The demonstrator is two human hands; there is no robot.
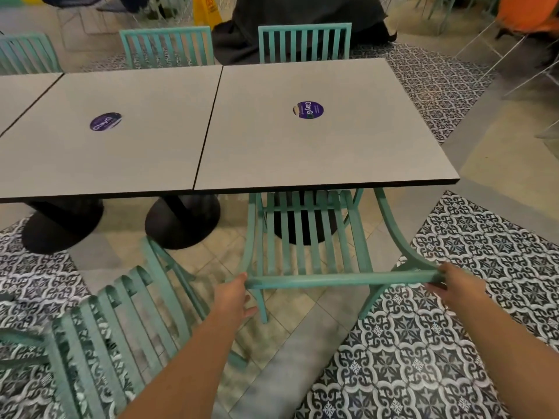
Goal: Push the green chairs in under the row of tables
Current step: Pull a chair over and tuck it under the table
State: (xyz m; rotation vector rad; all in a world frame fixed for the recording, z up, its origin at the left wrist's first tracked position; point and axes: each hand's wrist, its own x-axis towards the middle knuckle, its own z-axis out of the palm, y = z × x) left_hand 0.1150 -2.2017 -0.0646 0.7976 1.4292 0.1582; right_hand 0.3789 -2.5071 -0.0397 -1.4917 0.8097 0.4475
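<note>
A green slatted chair (305,237) stands at the near edge of the right grey table (317,140), the front of its seat under the tabletop. My left hand (234,297) grips the left end of the chair's top rail, and my right hand (456,287) grips the right end. A second green chair (121,322) stands away from the tables at the lower left, in front of the middle table (121,152). Three more green chairs (304,43) are at the far side of the row.
Black round table bases (181,222) stand under the tables. A seated person in dark clothes (302,13) is behind the far right chair, near a yellow floor sign (207,10). White wire chairs (499,55) stand at the far right. Patterned tile floor lies around me.
</note>
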